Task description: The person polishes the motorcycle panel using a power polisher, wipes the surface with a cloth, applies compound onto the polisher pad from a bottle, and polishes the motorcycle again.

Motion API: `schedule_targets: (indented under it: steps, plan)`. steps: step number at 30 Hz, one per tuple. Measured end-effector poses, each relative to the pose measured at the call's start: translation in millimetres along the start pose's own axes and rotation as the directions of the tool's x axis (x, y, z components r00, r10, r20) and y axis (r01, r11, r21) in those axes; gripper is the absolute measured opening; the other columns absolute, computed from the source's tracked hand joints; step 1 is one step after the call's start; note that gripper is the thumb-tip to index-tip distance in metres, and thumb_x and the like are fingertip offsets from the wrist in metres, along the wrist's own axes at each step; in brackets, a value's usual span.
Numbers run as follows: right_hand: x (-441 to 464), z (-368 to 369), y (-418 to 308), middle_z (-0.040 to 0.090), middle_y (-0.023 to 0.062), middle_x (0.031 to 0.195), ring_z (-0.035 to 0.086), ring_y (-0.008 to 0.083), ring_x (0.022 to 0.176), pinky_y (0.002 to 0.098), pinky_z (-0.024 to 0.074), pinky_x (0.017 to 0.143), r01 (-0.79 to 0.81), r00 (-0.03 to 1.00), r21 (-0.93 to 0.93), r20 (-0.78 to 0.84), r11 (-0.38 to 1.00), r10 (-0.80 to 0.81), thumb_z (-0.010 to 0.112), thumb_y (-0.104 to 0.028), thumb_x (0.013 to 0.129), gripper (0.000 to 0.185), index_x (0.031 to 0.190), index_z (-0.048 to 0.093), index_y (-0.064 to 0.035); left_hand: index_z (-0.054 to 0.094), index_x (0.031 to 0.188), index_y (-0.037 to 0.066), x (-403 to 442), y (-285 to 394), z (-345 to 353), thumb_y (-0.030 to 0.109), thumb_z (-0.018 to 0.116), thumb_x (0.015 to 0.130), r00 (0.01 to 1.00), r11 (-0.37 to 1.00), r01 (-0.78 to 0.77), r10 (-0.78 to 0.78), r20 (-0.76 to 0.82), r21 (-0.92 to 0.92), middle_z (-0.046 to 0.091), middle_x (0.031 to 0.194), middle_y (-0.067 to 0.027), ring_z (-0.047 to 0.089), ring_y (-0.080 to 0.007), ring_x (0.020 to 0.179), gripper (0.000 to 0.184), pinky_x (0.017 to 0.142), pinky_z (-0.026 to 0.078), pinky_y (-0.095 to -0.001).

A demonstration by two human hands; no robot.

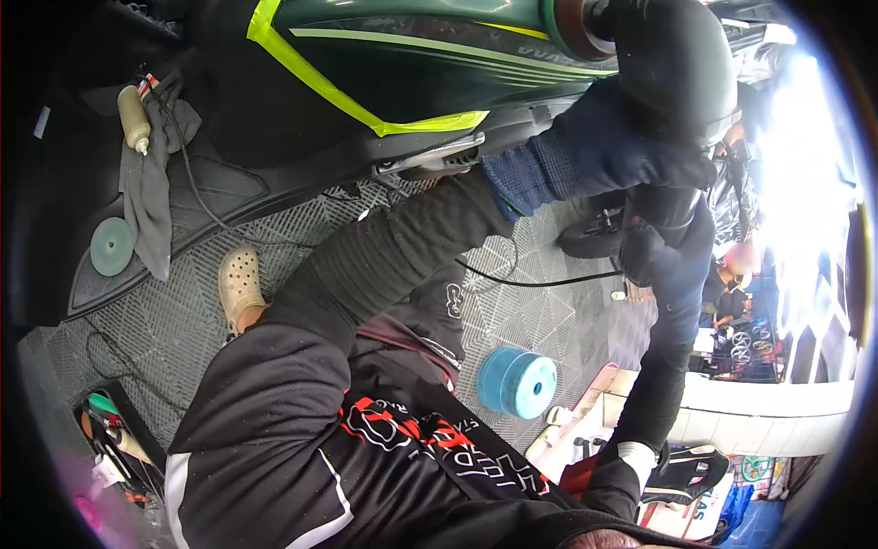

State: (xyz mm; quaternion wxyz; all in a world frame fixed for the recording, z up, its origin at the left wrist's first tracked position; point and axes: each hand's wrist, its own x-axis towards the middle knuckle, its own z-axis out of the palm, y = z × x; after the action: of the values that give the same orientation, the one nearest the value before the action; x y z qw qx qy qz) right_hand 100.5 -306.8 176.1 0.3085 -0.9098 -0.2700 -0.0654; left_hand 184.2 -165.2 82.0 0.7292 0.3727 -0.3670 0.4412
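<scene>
My left hand (640, 165), in a dark blue glove, is wrapped round the body of a black power polisher (677, 69). Below it, my gloved right hand (672, 256) is closed on the polisher's handle (660, 209). The round maroon pad (574, 29) is at the glossy dark green panel (412, 69); whether they touch is unclear. Yellow-green tape (315, 78) edges the panel. A black cord (540, 282) runs leftward from near my right hand.
At the left, a bottle (134, 119), a grey cloth (149, 197) and a round green pad (112, 246) rest on a dark surface. A blue cylindrical container (517, 382) is on the tiled floor (494, 320). A tool tray (119, 444) stands lower left.
</scene>
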Motion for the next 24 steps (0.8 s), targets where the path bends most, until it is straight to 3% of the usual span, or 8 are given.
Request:
schedule_targets:
  steps: [4, 7, 11, 14, 17, 21, 22, 24]
  plan:
    - [-0.4, 5.1, -9.0, 0.071, 0.0106, 0.096, 0.071, 0.0159, 0.080, 0.0313, 0.0586, 0.075, -0.005, 0.999, -0.003, 0.037, 1.000, 0.005, 0.071, -0.010, 0.069, 0.053, 0.118, 0.058, 0.0038, 0.070, 0.120, 0.006, -6.9, 13.7, -14.8, 0.022, 0.086, 0.083, 0.988, 0.969, 0.153, -0.144, 0.059, -0.195, 0.072, 0.117, -0.0086, 0.069, -0.0201, 0.108, 0.043, 0.097, 0.055, -0.0347]
    - [-0.6, 11.5, -14.5, 0.071, 0.0110, 0.098, 0.071, 0.0169, 0.084, 0.0319, 0.0578, 0.078, 0.032, 0.999, -0.087, -0.017, 0.996, -0.034, 0.074, -0.012, 0.066, 0.058, 0.119, 0.058, 0.0035, 0.068, 0.123, 0.005, -2.5, 19.5, -29.1, 0.021, 0.087, 0.082, 0.993, 0.998, -0.063, 0.063, 0.097, -0.001, 0.071, 0.117, -0.0080, 0.068, -0.0186, 0.108, 0.048, 0.097, 0.055, -0.0339]
    - [0.5, 18.9, -34.8, 0.071, 0.0111, 0.099, 0.070, 0.0165, 0.087, 0.0323, 0.0569, 0.080, -0.018, 0.999, -0.128, 0.032, 0.992, 0.022, 0.078, -0.016, 0.064, 0.062, 0.119, 0.059, 0.0034, 0.066, 0.125, 0.005, -3.7, 37.5, -37.8, 0.018, 0.089, 0.079, 0.997, 0.999, 0.037, -0.035, 0.069, -0.030, 0.071, 0.117, -0.0072, 0.067, -0.0177, 0.107, 0.053, 0.097, 0.054, -0.0331]
    - [2.0, 28.2, -38.3, 0.071, 0.0108, 0.099, 0.069, 0.0150, 0.089, 0.0312, 0.0562, 0.081, 0.021, 1.000, -0.017, 0.020, 1.000, -0.021, 0.080, -0.015, 0.065, 0.062, 0.121, 0.059, 0.0033, 0.068, 0.122, 0.010, -8.2, 46.5, -46.2, 0.020, 0.080, 0.085, 0.997, 0.994, 0.071, -0.068, 0.040, -0.084, 0.071, 0.110, -0.0081, 0.069, -0.0270, 0.101, 0.041, 0.088, 0.056, -0.0384]
    - [1.6, 37.9, -48.2, 0.071, 0.0121, 0.102, 0.068, 0.0149, 0.093, 0.0310, 0.0554, 0.085, 0.006, 0.996, 0.057, 0.091, 0.998, -0.011, 0.080, -0.010, 0.068, 0.061, 0.123, 0.058, 0.0043, 0.057, 0.134, -0.002, -14.2, 69.2, -62.1, 0.010, 0.081, 0.086, 0.897, 0.596, 0.433, -0.361, 0.256, -0.676, 0.067, 0.123, -0.0099, 0.064, -0.0183, 0.113, 0.054, 0.095, 0.054, -0.0329]
    - [5.7, 44.2, -47.6, 0.071, 0.0211, 0.110, 0.073, 0.0270, 0.101, 0.0367, 0.0564, 0.088, 0.205, 0.976, -0.143, 0.104, 0.968, -0.192, 0.087, -0.019, 0.065, 0.076, 0.130, 0.057, 0.0049, 0.055, 0.134, -0.002, -29.4, 64.2, -82.3, 0.013, 0.081, 0.087, 0.929, 0.875, 0.359, -0.300, 0.217, -0.324, 0.066, 0.124, -0.0113, 0.063, -0.0202, 0.116, 0.056, 0.099, 0.054, -0.0343]
    - [5.7, 46.1, -43.0, 0.071, 0.0114, 0.104, 0.068, 0.0140, 0.094, 0.0299, 0.0554, 0.084, 0.272, 0.961, -0.225, 0.114, 0.936, -0.252, 0.080, -0.012, 0.068, 0.065, 0.126, 0.057, 0.0038, 0.055, 0.135, -0.002, -35.8, 58.5, -88.5, 0.014, 0.081, 0.088, 0.942, 0.932, 0.306, -0.267, 0.203, -0.193, 0.066, 0.125, -0.0117, 0.063, -0.0207, 0.117, 0.056, 0.100, 0.054, -0.0346]
    - [9.6, 50.7, -40.0, 0.072, 0.0123, 0.103, 0.070, 0.0157, 0.093, 0.0308, 0.0555, 0.084, 0.362, 0.931, -0.238, 0.144, 0.901, -0.336, 0.082, -0.013, 0.066, 0.071, 0.130, 0.055, 0.0047, 0.054, 0.135, -0.002, -49.4, 37.4, -95.9, 0.015, 0.081, 0.088, 0.979, 0.991, 0.085, -0.102, 0.178, 0.100, 0.065, 0.126, -0.0124, 0.063, -0.0217, 0.119, 0.057, 0.102, 0.053, -0.0353]
